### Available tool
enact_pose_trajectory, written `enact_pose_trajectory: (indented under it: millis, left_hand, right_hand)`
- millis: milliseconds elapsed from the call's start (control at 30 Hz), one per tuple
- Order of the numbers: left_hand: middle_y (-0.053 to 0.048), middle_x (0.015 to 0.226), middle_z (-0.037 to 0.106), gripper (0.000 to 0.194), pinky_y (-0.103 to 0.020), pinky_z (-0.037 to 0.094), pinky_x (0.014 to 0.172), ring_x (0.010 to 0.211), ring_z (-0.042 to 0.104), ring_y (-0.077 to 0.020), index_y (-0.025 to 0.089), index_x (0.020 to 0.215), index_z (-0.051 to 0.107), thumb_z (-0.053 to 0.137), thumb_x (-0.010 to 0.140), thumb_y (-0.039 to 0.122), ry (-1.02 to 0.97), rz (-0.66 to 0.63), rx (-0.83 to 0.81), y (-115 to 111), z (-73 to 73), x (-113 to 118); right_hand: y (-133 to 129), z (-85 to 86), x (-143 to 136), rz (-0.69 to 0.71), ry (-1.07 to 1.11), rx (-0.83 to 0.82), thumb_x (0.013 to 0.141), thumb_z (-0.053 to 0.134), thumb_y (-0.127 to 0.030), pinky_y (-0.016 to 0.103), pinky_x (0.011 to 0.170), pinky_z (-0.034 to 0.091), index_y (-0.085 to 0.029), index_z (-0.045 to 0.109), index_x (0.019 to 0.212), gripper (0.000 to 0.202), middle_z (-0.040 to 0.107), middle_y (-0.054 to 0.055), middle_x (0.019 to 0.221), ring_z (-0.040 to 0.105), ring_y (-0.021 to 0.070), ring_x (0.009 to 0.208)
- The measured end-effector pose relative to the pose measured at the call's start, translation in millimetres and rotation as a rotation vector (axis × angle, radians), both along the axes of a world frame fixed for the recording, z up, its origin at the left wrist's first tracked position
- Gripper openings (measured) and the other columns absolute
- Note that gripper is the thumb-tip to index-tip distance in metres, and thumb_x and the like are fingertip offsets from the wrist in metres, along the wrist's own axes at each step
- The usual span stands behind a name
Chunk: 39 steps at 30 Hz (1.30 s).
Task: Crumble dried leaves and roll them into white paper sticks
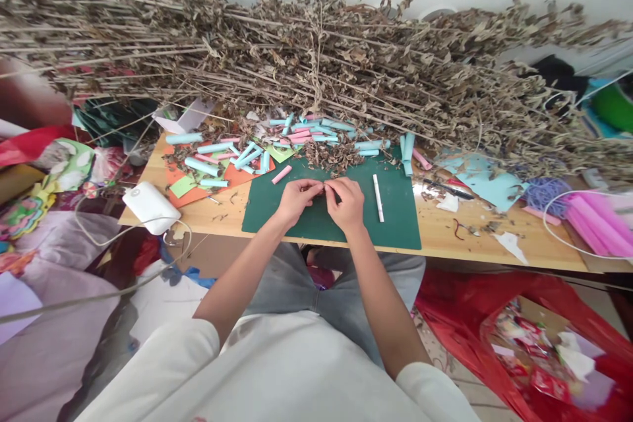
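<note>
Over the dark green cutting mat (395, 234), my left hand (298, 199) and my right hand (346, 201) meet fingertip to fingertip. Both are closed in a pinch around something small and dark, too small to make out. A pink paper roll (281, 175) lies on the mat beyond my left hand. To the right of my right hand is a white stick-like tube (378, 198). Crumbled dry leaves (333, 155) are heaped at the mat's far edge, just past my fingers.
Blue and pink paper rolls (247, 155) lie scattered behind and left of the mat. A long bundle of dried stalks (297, 59) spans the table's back. At left sits a white device (151, 206) with a cable. A red bag (457, 303) of wrappers stands below right.
</note>
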<state>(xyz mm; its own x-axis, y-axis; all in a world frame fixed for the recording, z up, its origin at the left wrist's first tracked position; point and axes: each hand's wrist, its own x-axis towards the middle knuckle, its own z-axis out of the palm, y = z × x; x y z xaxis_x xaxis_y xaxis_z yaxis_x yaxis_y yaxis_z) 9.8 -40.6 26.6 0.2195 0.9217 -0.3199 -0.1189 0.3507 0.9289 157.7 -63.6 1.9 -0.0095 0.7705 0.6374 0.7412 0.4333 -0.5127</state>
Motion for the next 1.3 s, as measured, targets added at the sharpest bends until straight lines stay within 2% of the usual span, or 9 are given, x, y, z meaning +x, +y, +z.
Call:
enact_pose_trajectory:
  millis: [133, 300, 433, 667, 933, 1067, 1300]
  left_hand:
    - [-0.001, 0.072, 0.063, 0.034, -0.018, 0.034, 0.048, 0.056, 0.044, -0.006, 0.013, 0.082, 0.07, 0.073, 0.072, 0.045, 0.127, -0.016, 0.125, 4.9, -4.1, -1.0]
    - [-0.001, 0.072, 0.064, 0.03, -0.021, 0.038, 0.052, 0.055, 0.046, -0.0079, 0.014, 0.086, 0.07, 0.065, 0.08, 0.043, 0.246, -0.064, 0.277, 6.8, -6.6, -3.9]
    - [-0.002, 0.075, 0.066, 0.027, -0.022, 0.041, 0.058, 0.059, 0.051, -0.0096, 0.015, 0.086, 0.069, 0.061, 0.084, 0.04, 0.339, -0.071, 0.383, 4.1, -10.9, -4.8]
    - [-0.001, 0.074, 0.067, 0.026, -0.021, 0.041, 0.054, 0.054, 0.048, -0.0083, 0.015, 0.088, 0.07, 0.062, 0.085, 0.04, 0.285, 0.033, 0.353, -0.5, -21.4, -4.6]
    - [-0.005, 0.083, 0.073, 0.026, -0.023, 0.05, 0.066, 0.068, 0.061, -0.0128, 0.015, 0.091, 0.073, 0.062, 0.086, 0.037, 0.299, 0.06, 0.404, -3.3, -20.8, -2.0]
    - [-0.005, 0.082, 0.074, 0.024, -0.025, 0.052, 0.069, 0.07, 0.064, -0.0143, 0.015, 0.088, 0.074, 0.063, 0.085, 0.037, 0.295, 0.057, 0.415, -3.7, -22.3, -0.8]
    - [-0.005, 0.082, 0.074, 0.025, -0.026, 0.051, 0.07, 0.071, 0.065, -0.0149, 0.016, 0.088, 0.073, 0.066, 0.083, 0.039, 0.317, 0.073, 0.452, -4.3, -22.1, -0.2]
  right_hand:
    - [-0.3, 1.8, -0.1, 0.025, 0.014, -0.029, 0.093, 0.052, -0.024, 0.037, 0.081, 0.048, -0.021, 0.062, 0.112, 0.022, 0.069, 0.006, 0.091, 0.064, 0.0202, 0.083]
    - [0.8, 0.5, -0.6, 0.043, -0.012, -0.017, 0.093, 0.052, -0.022, 0.036, 0.082, 0.047, -0.022, 0.065, 0.098, 0.014, 0.069, 0.006, 0.092, 0.064, 0.0199, 0.088]
    - [1.3, -1.3, -0.7, 0.025, -0.05, -0.052, 0.095, 0.049, -0.021, 0.035, 0.082, 0.045, -0.021, 0.064, 0.092, 0.015, 0.069, 0.006, 0.088, 0.063, 0.0191, 0.086]
    - [2.0, -2.9, 1.3, -0.029, -0.008, -0.063, 0.096, 0.045, -0.022, 0.035, 0.082, 0.044, -0.021, 0.063, 0.093, 0.019, 0.069, 0.006, 0.088, 0.063, 0.019, 0.086]
    - [0.0, -2.1, -0.1, 0.032, -0.001, -0.058, 0.093, 0.055, -0.027, 0.037, 0.085, 0.045, -0.023, 0.067, 0.102, 0.015, 0.071, 0.005, 0.093, 0.065, 0.0192, 0.088]
    - [1.0, -4.0, 0.1, 0.039, -0.029, -0.002, 0.093, 0.056, -0.023, 0.036, 0.083, 0.045, -0.024, 0.068, 0.094, 0.012, 0.072, 0.004, 0.09, 0.065, 0.0178, 0.085]
    - [1.0, -2.6, 0.0, 0.007, -0.043, -0.019, 0.094, 0.053, -0.02, 0.035, 0.083, 0.044, -0.021, 0.065, 0.09, 0.013, 0.07, 0.004, 0.088, 0.064, 0.0174, 0.084]
